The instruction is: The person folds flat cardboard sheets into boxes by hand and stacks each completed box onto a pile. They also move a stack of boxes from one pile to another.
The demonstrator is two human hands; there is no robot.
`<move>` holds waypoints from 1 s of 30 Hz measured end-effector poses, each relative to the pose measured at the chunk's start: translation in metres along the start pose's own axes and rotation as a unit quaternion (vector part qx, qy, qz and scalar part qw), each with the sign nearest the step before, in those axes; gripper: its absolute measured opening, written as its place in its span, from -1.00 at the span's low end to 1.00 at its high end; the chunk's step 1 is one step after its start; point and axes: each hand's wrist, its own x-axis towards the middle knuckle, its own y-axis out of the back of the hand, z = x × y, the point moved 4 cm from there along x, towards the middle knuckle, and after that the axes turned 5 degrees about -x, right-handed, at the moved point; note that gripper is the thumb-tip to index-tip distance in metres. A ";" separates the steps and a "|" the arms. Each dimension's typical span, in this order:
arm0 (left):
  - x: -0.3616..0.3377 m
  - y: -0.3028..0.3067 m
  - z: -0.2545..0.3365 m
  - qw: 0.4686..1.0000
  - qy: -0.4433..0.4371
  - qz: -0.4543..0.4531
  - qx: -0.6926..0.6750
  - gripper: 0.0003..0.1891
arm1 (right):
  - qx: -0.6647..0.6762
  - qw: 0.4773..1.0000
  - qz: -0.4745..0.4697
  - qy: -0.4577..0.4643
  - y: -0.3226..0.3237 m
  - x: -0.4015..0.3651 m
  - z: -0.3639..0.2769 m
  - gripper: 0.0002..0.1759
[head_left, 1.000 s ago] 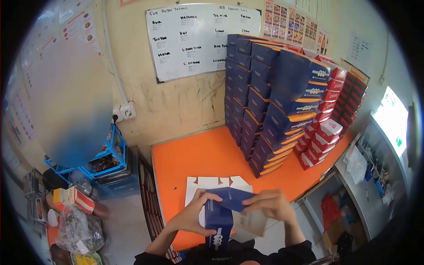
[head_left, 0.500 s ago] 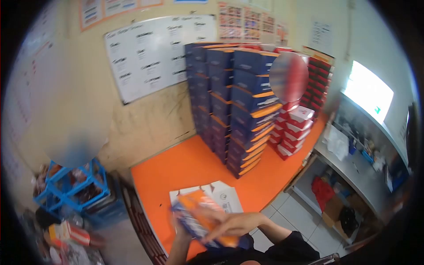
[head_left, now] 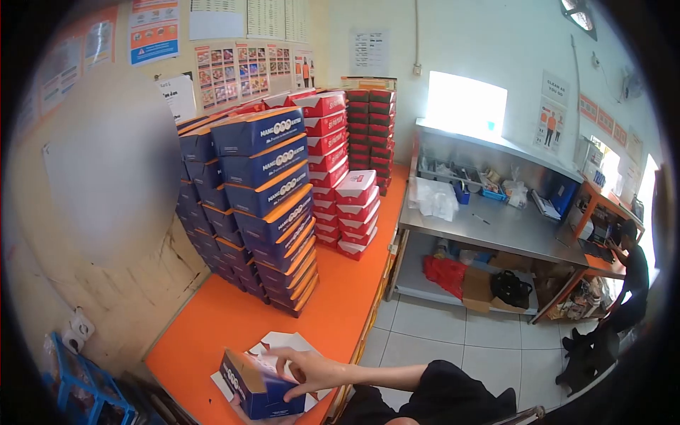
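A blue and orange box (head_left: 265,389) with white lettering stands tilted near the bottom of the view, with its top partly raised. My left hand (head_left: 246,412), mostly hidden behind the box, holds it at its lower left. The curled fingers and thumb of my right hand (head_left: 312,370) grip the box's upper right edge. White carton sheets (head_left: 292,343) lie unfolded under and behind the box on the orange table (head_left: 185,345).
Tall stacks of blue boxes (head_left: 265,180) and red boxes (head_left: 326,142) line the wall side. Right of the table are a steel counter (head_left: 489,230) and tiled floor (head_left: 425,340). A person (head_left: 634,276) is at the far right. Blue crates (head_left: 78,386) sit lower left.
The view has swung to the right. The box has been turned more upright, and my right hand has moved from across its face to its upper right edge.
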 end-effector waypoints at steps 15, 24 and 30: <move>-0.011 -0.038 -0.006 0.814 -0.287 -0.103 0.495 -0.27 | -0.025 0.989 0.032 -0.140 -0.056 -0.047 0.066 -0.17; -0.003 -0.004 -0.008 0.891 -0.199 -0.056 0.405 -0.16 | 0.197 0.955 -0.066 -0.210 -0.056 -0.056 0.065 -0.38; -0.031 0.007 -0.031 0.840 -0.116 -0.139 0.511 0.29 | 0.170 0.964 -0.120 -0.168 -0.056 -0.099 0.052 0.09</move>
